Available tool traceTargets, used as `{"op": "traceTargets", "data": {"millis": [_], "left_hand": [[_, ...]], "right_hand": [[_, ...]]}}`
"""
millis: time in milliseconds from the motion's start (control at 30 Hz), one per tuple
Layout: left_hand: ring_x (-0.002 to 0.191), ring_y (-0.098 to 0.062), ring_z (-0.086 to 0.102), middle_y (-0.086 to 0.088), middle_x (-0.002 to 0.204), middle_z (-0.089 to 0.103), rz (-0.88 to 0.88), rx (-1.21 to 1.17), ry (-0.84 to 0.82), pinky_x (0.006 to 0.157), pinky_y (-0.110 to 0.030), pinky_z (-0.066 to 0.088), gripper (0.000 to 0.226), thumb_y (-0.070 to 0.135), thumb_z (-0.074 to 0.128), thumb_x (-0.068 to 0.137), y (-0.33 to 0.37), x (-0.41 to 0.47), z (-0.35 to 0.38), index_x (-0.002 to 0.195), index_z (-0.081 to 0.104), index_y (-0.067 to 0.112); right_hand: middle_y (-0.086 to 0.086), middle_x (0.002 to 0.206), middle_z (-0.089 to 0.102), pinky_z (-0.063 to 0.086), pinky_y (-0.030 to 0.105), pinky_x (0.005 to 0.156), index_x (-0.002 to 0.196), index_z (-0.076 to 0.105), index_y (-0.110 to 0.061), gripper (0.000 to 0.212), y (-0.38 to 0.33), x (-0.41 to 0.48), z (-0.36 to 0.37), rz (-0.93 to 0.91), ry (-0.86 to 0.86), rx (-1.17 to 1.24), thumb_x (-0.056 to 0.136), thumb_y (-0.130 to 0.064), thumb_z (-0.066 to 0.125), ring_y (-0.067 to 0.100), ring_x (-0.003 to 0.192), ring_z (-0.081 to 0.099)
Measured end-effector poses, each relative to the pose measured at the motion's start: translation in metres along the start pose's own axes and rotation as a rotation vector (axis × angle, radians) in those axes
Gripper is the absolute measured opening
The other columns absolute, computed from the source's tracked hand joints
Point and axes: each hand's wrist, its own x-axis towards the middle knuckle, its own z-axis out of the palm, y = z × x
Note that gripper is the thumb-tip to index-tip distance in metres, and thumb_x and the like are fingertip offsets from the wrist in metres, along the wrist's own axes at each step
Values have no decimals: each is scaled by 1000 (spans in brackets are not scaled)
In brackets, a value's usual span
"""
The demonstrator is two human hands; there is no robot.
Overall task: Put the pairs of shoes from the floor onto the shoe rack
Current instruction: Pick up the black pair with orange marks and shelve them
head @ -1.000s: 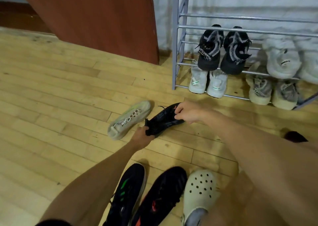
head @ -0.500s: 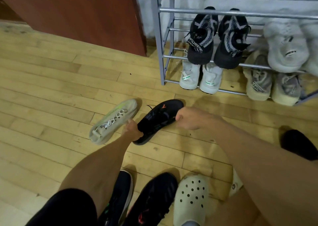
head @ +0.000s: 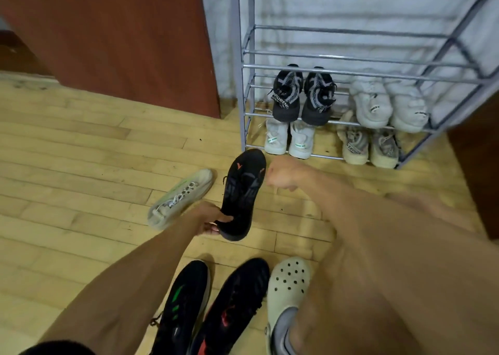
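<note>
Wood floor (head: 81, 165), metal shoe rack (head: 378, 65).

1. A black shoe (head: 243, 192) is gripped at its heel by the left hand (head: 209, 219), toe pointed towards the shoe rack (head: 244, 84).
2. The right hand (head: 280, 176) is closed in a fist just beside the shoe's toe; whether it touches cannot be told.
3. A pale sneaker (head: 179, 199) is seen lying on the floor (head: 81, 165) just left of the black shoe.
4. Four pairs are seen on the rack's two lowest shelves.
</note>
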Motion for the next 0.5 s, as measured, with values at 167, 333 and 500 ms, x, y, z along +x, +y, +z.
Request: {"op": "traceTargets", "data": {"millis": [167, 333, 500], "left_hand": [[84, -24, 62, -12, 99, 66, 295, -88, 67, 73, -32, 54, 34, 6, 75, 78, 60, -84, -17, 109, 61, 4], [81, -19, 63, -5, 94, 68, 569, -117, 77, 63, -29, 53, 20, 9, 76, 78, 130, -178, -13, 94, 65, 12], [82, -18, 65, -7, 108, 69, 798, -41, 74, 61, -24, 50, 41, 16, 75, 81, 189, -246, 20, 119, 61, 8]], "right_hand": [[6, 104, 54, 58, 35, 72, 112, 57, -11, 30, -9, -58, -23, 35, 94, 176, 91, -33, 58, 27, 90, 65], [2, 113, 60, 57, 32, 71, 119, 58, -13, 35, -6, -112, -67, -104, 203, 556, 92, -35, 60, 22, 90, 65], [11, 109, 69, 60, 34, 79, 116, 60, -6, 27, 26, -160, -116, -289, 396, 886, 89, -11, 66, 24, 90, 69]]}}
